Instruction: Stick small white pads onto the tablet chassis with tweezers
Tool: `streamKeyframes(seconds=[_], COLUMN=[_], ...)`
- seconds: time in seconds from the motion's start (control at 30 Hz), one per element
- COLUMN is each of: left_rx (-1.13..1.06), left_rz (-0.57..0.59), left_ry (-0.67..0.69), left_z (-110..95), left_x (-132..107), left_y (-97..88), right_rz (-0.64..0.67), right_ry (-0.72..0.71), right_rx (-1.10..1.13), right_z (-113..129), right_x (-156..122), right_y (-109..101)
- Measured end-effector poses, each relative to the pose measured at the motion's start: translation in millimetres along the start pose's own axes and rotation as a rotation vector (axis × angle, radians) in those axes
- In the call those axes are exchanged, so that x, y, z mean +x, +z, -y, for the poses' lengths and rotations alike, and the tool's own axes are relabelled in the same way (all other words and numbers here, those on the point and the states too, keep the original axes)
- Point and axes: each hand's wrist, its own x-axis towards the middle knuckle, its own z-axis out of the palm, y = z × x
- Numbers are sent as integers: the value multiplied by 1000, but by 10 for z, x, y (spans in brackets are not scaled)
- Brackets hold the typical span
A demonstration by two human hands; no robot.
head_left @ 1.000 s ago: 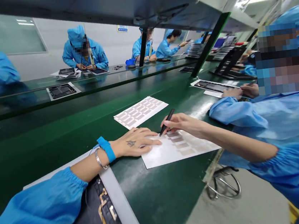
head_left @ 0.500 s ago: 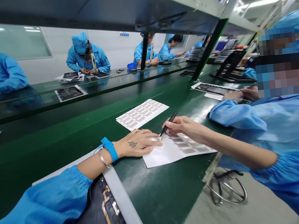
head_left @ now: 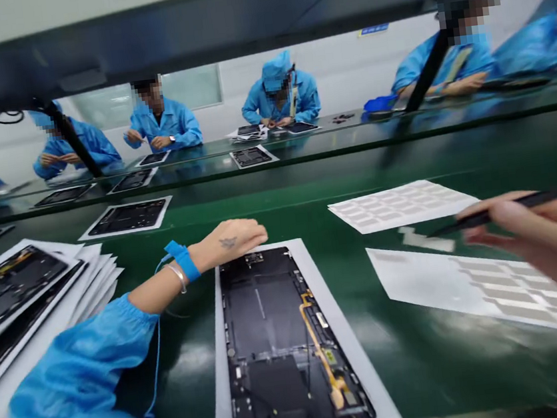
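Your right hand [head_left: 529,247] grips black tweezers [head_left: 490,215] over the half-stripped label sheet [head_left: 432,279], left hand [head_left: 229,239] open beside the tablet housing [head_left: 265,318].

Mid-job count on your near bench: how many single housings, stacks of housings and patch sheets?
single housings on white card: 2
stack of housings: 1
patch sheets: 2
Total: 5

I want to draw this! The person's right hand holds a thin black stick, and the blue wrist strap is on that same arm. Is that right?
Not quite: the blue wrist strap is on the left wrist, not the right, as the head view shows. The right hand does hold the thin black stick.
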Motion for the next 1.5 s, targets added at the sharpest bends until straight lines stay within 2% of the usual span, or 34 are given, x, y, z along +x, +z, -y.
streamKeyframes(seconds=[0.1, 0.17, 0.23, 0.3, 0.37, 0.57, 1.0, 1.5], left_rx=[-12, -46, -81, -110, -149, -181, -100, -111], left_rz=[48, 2, -49, -83, -122, -195, -197, -207], left_ry=[-53, -58, -58, -55, -31, 73, 60, 76], left_z=[38, -5, -50, -68, -58, -27, -79, -69], left_x=[-341, -414, -431, -438, -450, -443, -402, -394], left_y=[145, 263, 350, 412, 462, 543, 511, 529], right_rz=[207, 359, 458, 506, 529, 553, 584, 596], right_ry=[16, -36, -56, -20, 37, 145, 179, 168], right_rx=[18, 46, 88, 102, 98, 63, 0, -23], right_z=[282, 414, 443, 385, 281, 97, 126, 138], right_x=[-72, -69, -19, 50, 109, 170, 232, 223], right_y=[687, 1153, 1535, 1795, 1931, 1937, 1955, 1951])
